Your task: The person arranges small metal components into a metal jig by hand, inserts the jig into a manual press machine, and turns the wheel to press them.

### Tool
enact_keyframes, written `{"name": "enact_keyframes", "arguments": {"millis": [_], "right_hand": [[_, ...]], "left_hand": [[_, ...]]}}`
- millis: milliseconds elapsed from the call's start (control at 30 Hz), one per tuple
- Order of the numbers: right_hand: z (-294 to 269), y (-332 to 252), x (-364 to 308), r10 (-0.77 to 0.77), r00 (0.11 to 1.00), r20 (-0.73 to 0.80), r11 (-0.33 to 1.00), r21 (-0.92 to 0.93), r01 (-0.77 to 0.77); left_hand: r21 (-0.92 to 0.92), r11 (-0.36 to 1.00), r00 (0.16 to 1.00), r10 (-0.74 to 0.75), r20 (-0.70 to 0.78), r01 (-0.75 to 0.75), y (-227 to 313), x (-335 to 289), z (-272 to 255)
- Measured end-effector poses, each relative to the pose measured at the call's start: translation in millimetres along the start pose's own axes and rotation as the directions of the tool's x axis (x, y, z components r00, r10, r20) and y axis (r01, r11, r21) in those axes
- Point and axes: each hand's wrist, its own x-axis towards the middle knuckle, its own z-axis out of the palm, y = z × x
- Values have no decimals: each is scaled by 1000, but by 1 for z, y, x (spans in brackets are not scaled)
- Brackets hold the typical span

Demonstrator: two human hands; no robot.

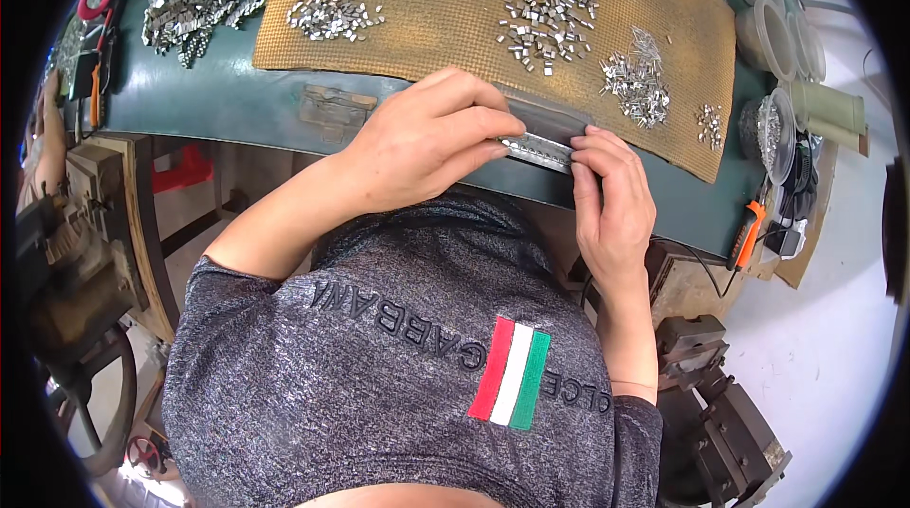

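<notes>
At the near edge of the green bench [223,102], between one and two o'clock, the right hand [614,193] grips the right end of a metal strip [542,153], apparently to steady it; the left hand [427,134] bunches its fingertips at the other end, though I cannot tell whether they pinch it. Beyond, toward twelve, small metal pieces [552,23] sit in separate heaps on a gold textured mat [441,29], probably to keep kinds apart; clear tubs [770,39] stand at two o'clock.
</notes>
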Motion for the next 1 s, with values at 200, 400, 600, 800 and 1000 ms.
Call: {"name": "enact_keyframes", "arguments": {"millis": [200, 400, 600, 800, 1000], "right_hand": [[-1, -2, 1, -75, 997, -13, 989, -126, 73], [-13, -13, 1, -110, 994, 28, 959, -261, 114], [-33, 16, 1, 141, 989, -33, 990, -26, -142], [-40, 46, 13, 264, 947, -184, 909, -282, -308], [-42, 53, 19, 217, 971, -103, 917, -320, -239]], "left_hand": [[29, 1000, 1000, 6, -30, -5, -5, 2, -10], [148, 989, 995, -4, -103, 20, -11, 10, -28], [331, 938, 991, -69, -118, 104, -21, 19, -51], [378, 918, 987, -73, -142, 122, -34, 27, -65], [446, 887, 989, -66, -135, 120, -39, 31, -80]]}}
